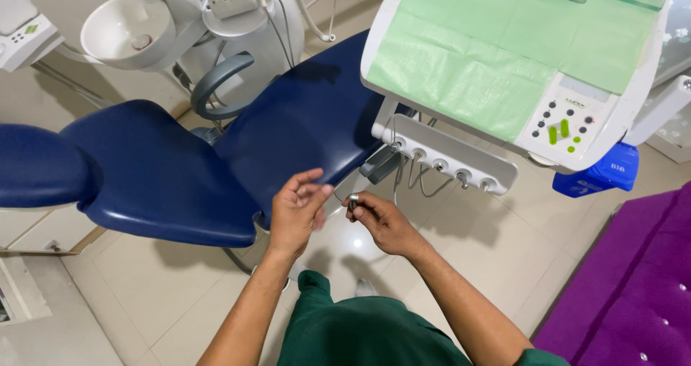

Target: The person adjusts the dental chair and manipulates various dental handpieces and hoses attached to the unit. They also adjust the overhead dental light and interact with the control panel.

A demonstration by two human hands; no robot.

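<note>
Metal handpiece tip [353, 200], small, silvery, pinched in right hand [381, 222]; left hand [296, 211] beside.

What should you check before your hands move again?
1. Right hand grips the small metal handpiece: ok.
2. Left hand is open, close beside the handpiece: ok.
3. Handpiece's hose attached: cannot tell.
4. Holders on the rack free to take it back: cannot tell.
5. Green sheet lies flat on the tray: ok.
6. Blue chair seat bare: ok.
</note>
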